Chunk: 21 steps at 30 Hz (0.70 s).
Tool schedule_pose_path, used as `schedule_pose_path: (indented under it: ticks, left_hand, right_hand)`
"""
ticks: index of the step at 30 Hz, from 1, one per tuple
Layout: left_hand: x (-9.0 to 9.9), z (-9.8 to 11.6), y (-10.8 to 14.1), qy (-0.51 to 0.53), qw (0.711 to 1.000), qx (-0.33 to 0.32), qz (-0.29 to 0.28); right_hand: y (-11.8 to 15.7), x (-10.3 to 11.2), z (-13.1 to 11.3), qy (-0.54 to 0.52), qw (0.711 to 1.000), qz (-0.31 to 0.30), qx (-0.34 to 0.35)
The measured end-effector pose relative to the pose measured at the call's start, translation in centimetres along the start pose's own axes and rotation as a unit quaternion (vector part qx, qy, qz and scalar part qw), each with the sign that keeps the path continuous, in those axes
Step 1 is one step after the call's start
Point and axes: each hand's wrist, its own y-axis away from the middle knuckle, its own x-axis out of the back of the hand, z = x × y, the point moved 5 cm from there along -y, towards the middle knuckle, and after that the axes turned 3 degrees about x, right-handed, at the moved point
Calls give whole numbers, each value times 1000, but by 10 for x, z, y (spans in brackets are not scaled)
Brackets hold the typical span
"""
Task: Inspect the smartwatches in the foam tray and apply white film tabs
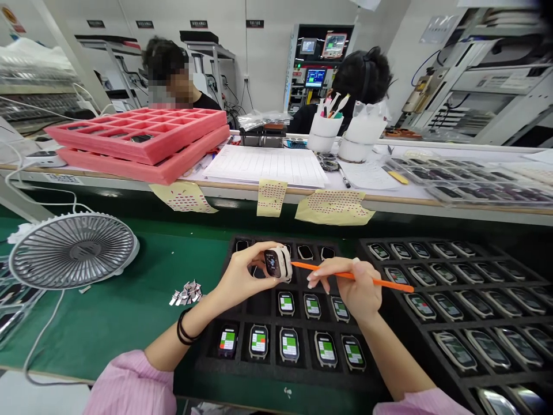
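Observation:
My left hand is closed on a smartwatch body without a strap, its lit face turned to the left. A second pale casing sits right against its back; whether they are one piece I cannot tell. My right hand grips a thin orange stick, pen-like. Its pointed tip reaches the right side of the casing, though contact is unclear. Beneath both hands lies a black foam tray with watch bodies in its compartments, several showing green and white screens.
A second black tray of watches stands at right. On the green bench are a round grey fan and a pile of small silvery pieces. The shelf bears red foam trays, paper sheets and pen cups. Two people sit beyond.

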Motion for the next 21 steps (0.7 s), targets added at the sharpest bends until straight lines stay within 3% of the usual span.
schedule_pose_path:
  ticks: [13, 21]
  left_hand:
    - [-1, 5, 2, -39, 999, -32, 18]
    - [-5, 6, 3, -54, 998, -24, -1]
  right_hand:
    - [3, 0, 1, 26, 999, 25, 4]
    - [2, 0, -3, 22, 1000, 0, 11]
